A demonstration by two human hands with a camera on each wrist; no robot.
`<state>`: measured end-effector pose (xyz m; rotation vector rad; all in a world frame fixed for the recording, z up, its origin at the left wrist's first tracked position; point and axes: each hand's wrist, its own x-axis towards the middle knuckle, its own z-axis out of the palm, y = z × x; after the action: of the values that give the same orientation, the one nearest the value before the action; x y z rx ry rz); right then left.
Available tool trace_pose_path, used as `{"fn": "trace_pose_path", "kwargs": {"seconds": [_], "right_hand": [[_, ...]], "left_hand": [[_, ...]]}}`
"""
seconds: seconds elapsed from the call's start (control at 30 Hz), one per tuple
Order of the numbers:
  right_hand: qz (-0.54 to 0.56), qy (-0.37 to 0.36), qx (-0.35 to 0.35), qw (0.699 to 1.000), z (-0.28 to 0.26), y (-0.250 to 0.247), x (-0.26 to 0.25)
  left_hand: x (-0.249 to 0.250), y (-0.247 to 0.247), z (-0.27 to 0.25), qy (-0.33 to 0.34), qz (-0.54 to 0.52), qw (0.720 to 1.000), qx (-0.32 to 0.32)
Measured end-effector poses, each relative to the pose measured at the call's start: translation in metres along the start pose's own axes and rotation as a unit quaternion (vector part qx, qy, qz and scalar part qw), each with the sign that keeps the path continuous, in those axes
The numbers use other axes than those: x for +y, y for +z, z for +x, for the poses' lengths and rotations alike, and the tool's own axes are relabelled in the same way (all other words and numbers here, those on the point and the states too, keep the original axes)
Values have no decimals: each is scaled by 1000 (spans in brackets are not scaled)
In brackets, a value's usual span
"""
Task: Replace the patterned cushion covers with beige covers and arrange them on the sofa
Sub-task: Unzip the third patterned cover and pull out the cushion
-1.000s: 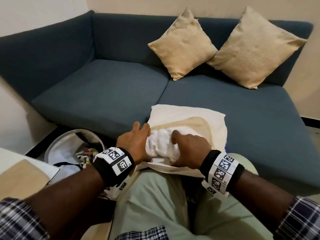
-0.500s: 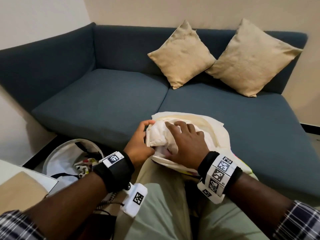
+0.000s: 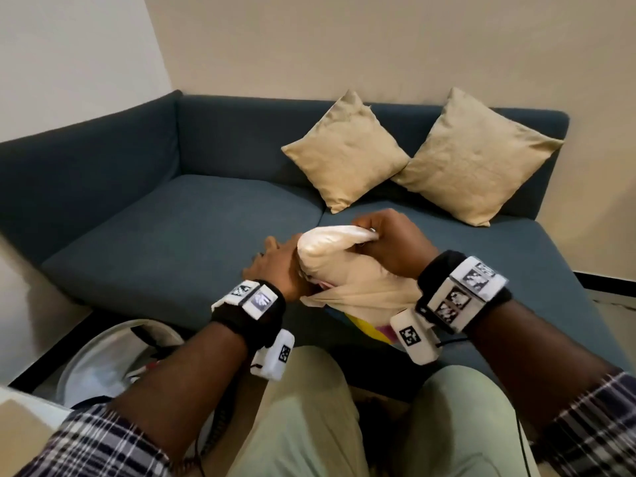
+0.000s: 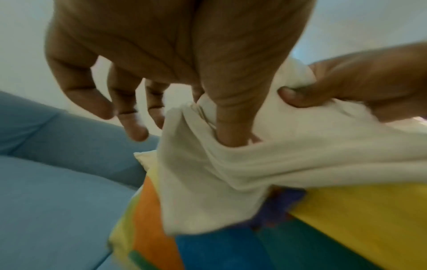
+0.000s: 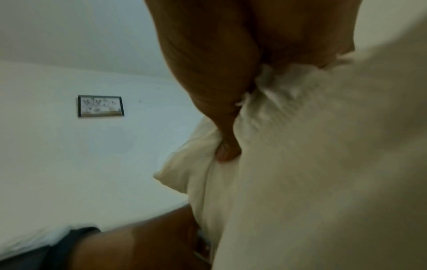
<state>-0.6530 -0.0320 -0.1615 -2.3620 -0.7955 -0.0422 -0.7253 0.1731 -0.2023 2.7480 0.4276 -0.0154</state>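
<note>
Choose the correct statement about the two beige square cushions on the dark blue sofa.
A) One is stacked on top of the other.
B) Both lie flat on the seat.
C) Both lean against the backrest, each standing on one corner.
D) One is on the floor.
C: in the head view the left beige square cushion and the right beige square cushion each stand on one corner against the backrest of the dark blue sofa.

Plaid sleeves (image 3: 103, 442) in dark blue and white, pushed up the forearms. Black wristbands (image 3: 249, 313) carry white blocks printed with black-and-white square markers (image 3: 463, 296); a white marked box (image 3: 414, 339) hangs under each wrist. Pale green trousers (image 3: 309, 425).
</note>
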Motion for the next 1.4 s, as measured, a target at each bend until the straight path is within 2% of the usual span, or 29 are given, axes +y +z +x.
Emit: {"fn": "trace_pose_path", "kwargs": {"seconds": [0.07, 0.1, 0.13, 0.2, 0.23, 0.3, 0.4, 0.5, 0.6, 0.67, 0.7, 0.73, 0.8, 0.87, 0.97, 1.03, 1.13, 1.23, 1.33, 1.4], "right_hand": [[26, -33, -29, 999, 8, -13, 0], [26, -41, -41, 998, 11, -16, -1], [25, -44, -47, 998, 14, -18, 0], [29, -41, -39, 998, 21, -20, 4], [34, -42, -34, 998, 24, -20, 4], [45, -39, -25, 998, 29, -22, 2], [22, -28, -4, 999, 29, -21, 0], [-79, -37, 28, 996, 10, -22, 4], [-199, -54, -18, 978, -21, -29, 16], [-232, -53, -41, 970, -35, -33, 32], [-239, -49, -31, 969, -39, -36, 41], [-243, -44, -9, 969, -40, -36, 49], [-230, -26, 46, 972, -37, -36, 63], [-176, -13, 82, 981, -35, -34, 73], [-102, -31, 110, 988, -36, -26, 84], [-95, -36, 132, 986, -39, -26, 87], [-149, -17, 109, 983, -44, -33, 86], [-212, -62, 59, 973, -52, -35, 89], [-252, -82, 47, 963, -69, -31, 110], [-258, -70, 50, 962, -78, -27, 128]], "left_hand": [[0, -11, 9, -16, 6, 999, -29], [1, -14, 7, 7, 3, 1000, -2], [4, -16, 1, 61, -10, 997, 54], [17, -19, -11, 214, -43, 961, 172], [25, -22, -17, 271, -29, 940, 206], [42, -25, -16, 309, 37, 924, 222], [60, -20, 1, 265, 144, 924, 236], [68, -14, 26, 214, 214, 927, 222], [62, -22, 52, 105, 216, 957, 165], [60, -21, 62, 70, 232, 957, 161], [62, -16, 64, 98, 233, 950, 182], [65, -10, 65, 156, 226, 941, 199], [79, -1, 60, 276, 210, 922, 170], [91, -1, 58, 322, 186, 919, 131], [96, -1, 61, 330, 186, 917, 126], [93, -2, 66, 327, 208, 913, 126], [88, -8, 76, 303, 209, 925, 96], [79, -13, 88, 271, 177, 944, 61], [66, -17, 100, 231, 103, 967, 45], [61, -16, 105, 225, 44, 973, 32]]}}
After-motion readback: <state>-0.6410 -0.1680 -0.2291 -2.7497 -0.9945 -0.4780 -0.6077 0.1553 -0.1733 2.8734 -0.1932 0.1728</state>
